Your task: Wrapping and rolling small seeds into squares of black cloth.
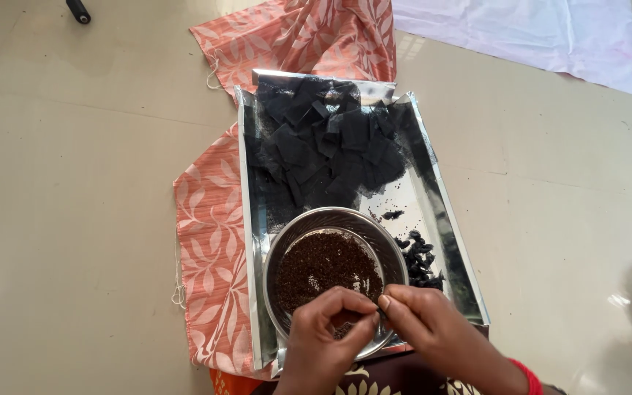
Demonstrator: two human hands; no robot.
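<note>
Pinching together over the steel bowl, both hands meet at the fingertips above the dark seeds.

Left hand curls in from below, thumb and forefinger closed toward the right hand, whose fingers press shut against them; something tiny and dark seems caught between the tips, too small to name. Bowl sits at the near end of a shiny foil-lined tray, filled with brown-black grains. Beyond the bowl, a heap of black cloth squares fills the tray's far half. Just right of the bowl, a small cluster of black rolled bits lies on the foil. Tray rests on an orange leaf-print cloth spread over the pale floor; a white sheet lies farther off, top right.
</note>
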